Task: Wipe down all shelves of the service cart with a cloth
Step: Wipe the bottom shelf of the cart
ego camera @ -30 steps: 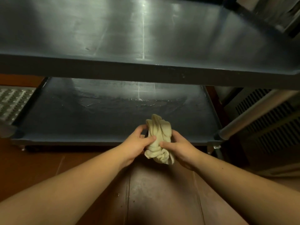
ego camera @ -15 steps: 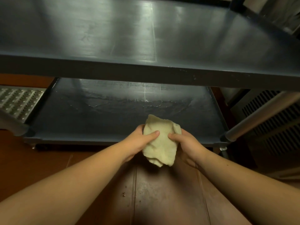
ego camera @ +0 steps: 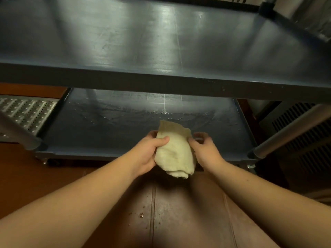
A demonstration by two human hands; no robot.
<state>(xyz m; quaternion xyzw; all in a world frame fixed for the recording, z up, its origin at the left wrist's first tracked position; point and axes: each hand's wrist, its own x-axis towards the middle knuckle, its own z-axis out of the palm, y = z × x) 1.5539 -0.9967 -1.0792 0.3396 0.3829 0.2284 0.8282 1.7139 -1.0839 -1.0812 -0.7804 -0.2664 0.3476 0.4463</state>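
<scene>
Streaks of wet mark lower shelf (ego camera: 125, 126) above reddish-brown floor (ego camera: 26, 176).

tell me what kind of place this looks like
Probably the back area of a commercial kitchen or food-service space. A dark service cart with wide flat shelves stands on a reddish-brown floor, a perforated metal panel sits to its left, and louvred equipment vents show on the right.

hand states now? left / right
Left hand: grips the cloth, thumb across its front.
Right hand: fingers curled, pinching the cloth's right edge.
</scene>
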